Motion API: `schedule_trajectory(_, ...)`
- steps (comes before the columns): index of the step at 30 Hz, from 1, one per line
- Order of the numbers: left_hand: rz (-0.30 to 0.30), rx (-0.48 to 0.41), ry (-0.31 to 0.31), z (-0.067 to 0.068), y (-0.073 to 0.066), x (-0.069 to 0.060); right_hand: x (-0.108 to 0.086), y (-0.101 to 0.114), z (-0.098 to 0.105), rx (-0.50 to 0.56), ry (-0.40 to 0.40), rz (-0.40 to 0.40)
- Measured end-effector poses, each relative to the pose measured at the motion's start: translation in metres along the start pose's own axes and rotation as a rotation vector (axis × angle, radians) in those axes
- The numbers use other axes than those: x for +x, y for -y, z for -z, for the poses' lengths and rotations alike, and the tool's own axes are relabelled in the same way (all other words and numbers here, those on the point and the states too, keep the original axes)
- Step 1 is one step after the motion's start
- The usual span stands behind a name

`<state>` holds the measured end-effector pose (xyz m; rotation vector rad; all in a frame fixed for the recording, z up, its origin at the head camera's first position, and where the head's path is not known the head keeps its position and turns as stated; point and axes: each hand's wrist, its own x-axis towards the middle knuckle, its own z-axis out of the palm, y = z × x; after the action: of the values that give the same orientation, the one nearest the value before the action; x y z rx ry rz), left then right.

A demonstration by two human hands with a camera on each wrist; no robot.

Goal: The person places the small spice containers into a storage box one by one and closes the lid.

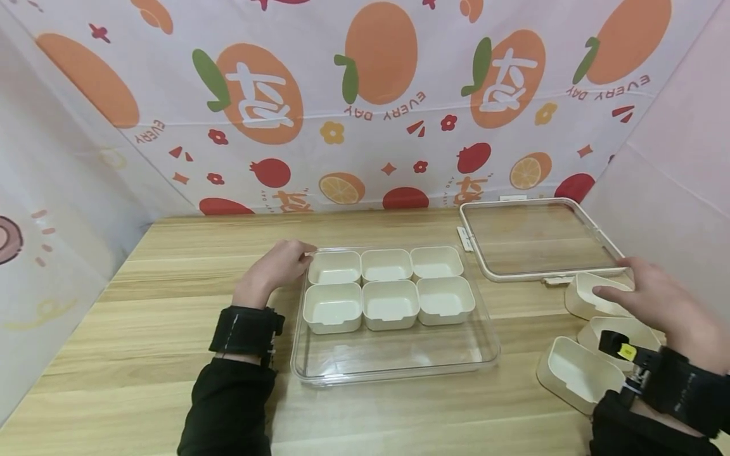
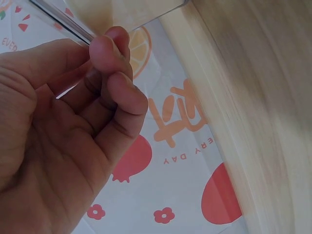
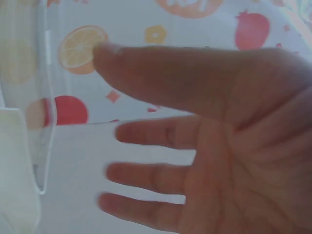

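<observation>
A clear tray holds two rows of three cream cups toward its back. At the tray's back left corner the left hand pinches the rim; the left wrist view shows the thumb and curled fingers of this hand at the clear edge. The right hand, thumb and fingers spread, is over a loose cream cup at the right. In the right wrist view, the hand has nothing between its extended fingers, and a cream cup lies beyond the fingertips.
A clear lid with a pale frame and side clips lies at the back right. Two more cream cups stand at the right, near the right forearm. A fruit-patterned cloth hangs behind the wooden table.
</observation>
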<state>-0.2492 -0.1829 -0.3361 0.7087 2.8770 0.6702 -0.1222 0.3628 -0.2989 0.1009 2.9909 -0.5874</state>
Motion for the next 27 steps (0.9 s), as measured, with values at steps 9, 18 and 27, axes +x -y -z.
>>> schedule_trajectory(9, -0.028, 0.005, -0.019, -0.002, -0.002, -0.001, 0.007, -0.015, -0.013, 0.032, -0.017, -0.055)
schedule_trajectory(18, -0.036, 0.018, -0.032, -0.002, -0.001, -0.001, 0.014, -0.027, -0.023, 0.064, 0.083, -0.062)
schedule_trajectory(27, -0.013, 0.021, -0.008, -0.003, -0.002, 0.001, 0.02, -0.035, -0.035, 0.108, 0.156, -0.086)
